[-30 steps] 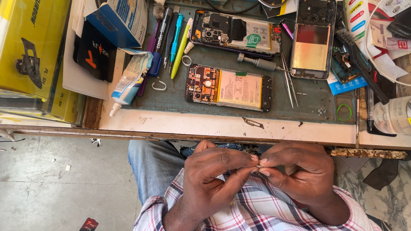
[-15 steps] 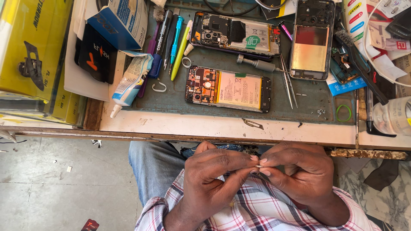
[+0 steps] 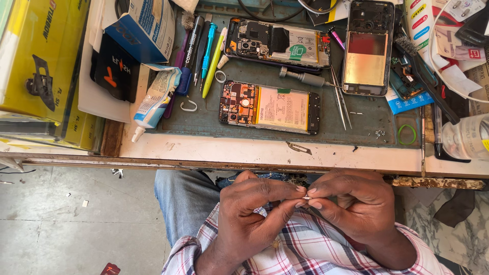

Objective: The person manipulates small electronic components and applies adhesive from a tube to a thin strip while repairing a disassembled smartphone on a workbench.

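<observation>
A tiny white piece [image 3: 306,197] sits pinched between the fingertips of the left hand [image 3: 254,209] and the right hand [image 3: 351,203]. It is too small to tell what it is.

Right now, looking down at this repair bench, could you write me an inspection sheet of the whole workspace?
Surface: dark green work mat on a worn pale bench.
Job's things: a tiny pale part, too small to identify, pinched between both hands above the lap.
Hands: left hand and right hand meet fingertip to fingertip, fingers closed on the part.
Clutter: two opened phones with batteries showing, a phone frame, tweezers, pens and drivers, a glue tube, a brush, boxes.
Cables: a white cable at right; dark cables at the top edge.
Surroundings: grey floor with small scraps.
</observation>
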